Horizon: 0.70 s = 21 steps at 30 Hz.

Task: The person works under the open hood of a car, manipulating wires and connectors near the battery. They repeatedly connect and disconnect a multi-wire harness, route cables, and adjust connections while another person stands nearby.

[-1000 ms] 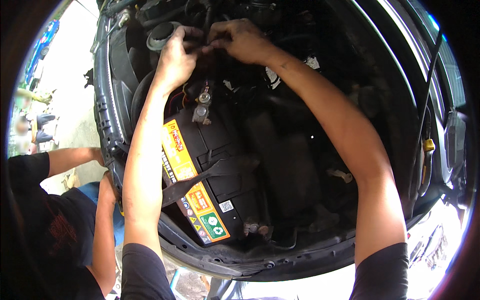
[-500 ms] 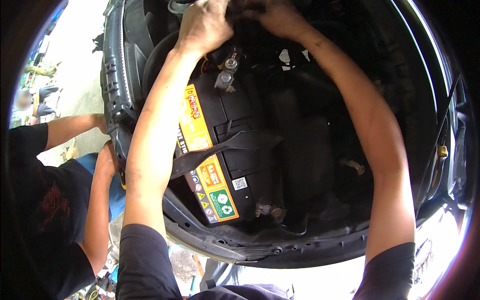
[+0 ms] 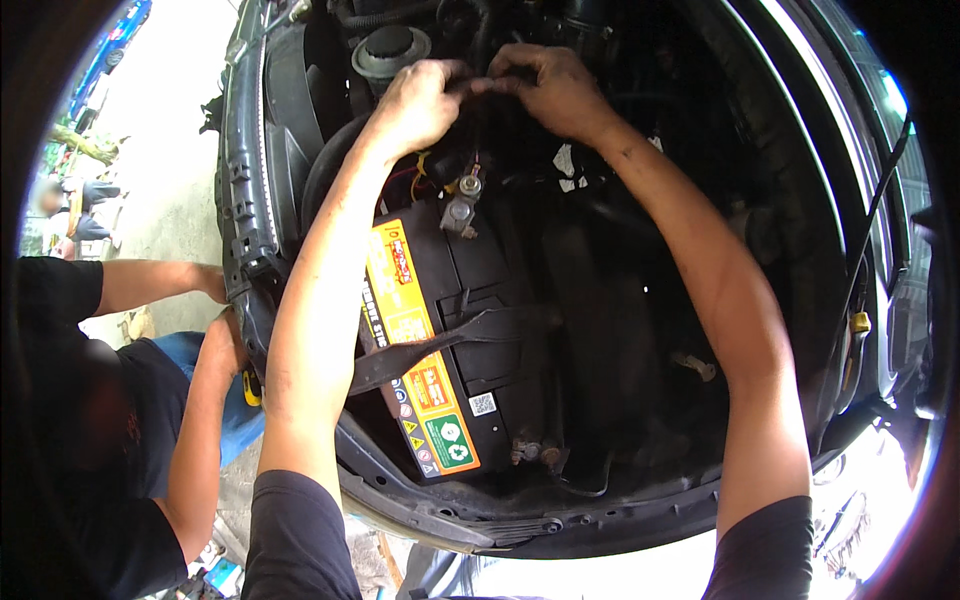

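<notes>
Engine bay (image 3: 640, 330), outdoors: both hands (image 3: 425, 100) (image 3: 555, 90) pinch dark part, maybe cable, above battery (image 3: 450, 340).

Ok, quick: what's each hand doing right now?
Left hand: fingers closed on a dark part above the battery.
Right hand: fingers pinching the same dark part.

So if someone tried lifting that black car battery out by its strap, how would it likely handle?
The battery is a squat, rigid block filling its bay, so it is probably heavy for its size and unlikely to tip. Its carry strap lies slack across the top, so it looks floppy until pulled taut. Both hands, left hand and right hand, work behind it, not on it.
</notes>
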Motion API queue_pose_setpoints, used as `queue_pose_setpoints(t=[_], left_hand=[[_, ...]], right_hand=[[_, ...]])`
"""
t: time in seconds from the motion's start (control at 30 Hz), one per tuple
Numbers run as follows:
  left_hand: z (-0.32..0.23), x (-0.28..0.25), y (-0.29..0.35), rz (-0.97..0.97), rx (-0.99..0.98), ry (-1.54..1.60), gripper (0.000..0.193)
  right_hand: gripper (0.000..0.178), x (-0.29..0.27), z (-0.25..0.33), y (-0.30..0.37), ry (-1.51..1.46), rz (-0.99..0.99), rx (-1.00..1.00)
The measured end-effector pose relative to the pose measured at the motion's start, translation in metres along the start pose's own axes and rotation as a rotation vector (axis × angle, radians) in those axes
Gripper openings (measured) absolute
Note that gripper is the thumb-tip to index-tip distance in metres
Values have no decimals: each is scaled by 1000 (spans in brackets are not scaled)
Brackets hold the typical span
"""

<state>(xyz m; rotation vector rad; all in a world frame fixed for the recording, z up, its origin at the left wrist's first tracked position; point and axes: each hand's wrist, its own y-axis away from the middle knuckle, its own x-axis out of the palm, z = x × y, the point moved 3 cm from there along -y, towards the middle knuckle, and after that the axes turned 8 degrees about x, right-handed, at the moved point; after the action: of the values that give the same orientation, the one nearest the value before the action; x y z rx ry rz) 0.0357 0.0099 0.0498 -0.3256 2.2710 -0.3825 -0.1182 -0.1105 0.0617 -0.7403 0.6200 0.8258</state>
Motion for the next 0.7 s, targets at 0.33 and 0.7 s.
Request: queue_pose_setpoints(t=[0.33,0.7], left_hand=[[-22,-5,6,3,44,-39,26],[-13,-3,4,-78,138,-150,17]], right_hand=[[13,-1,3,1,-13,-38,38],[15,1,4,0,38,37,-24]])
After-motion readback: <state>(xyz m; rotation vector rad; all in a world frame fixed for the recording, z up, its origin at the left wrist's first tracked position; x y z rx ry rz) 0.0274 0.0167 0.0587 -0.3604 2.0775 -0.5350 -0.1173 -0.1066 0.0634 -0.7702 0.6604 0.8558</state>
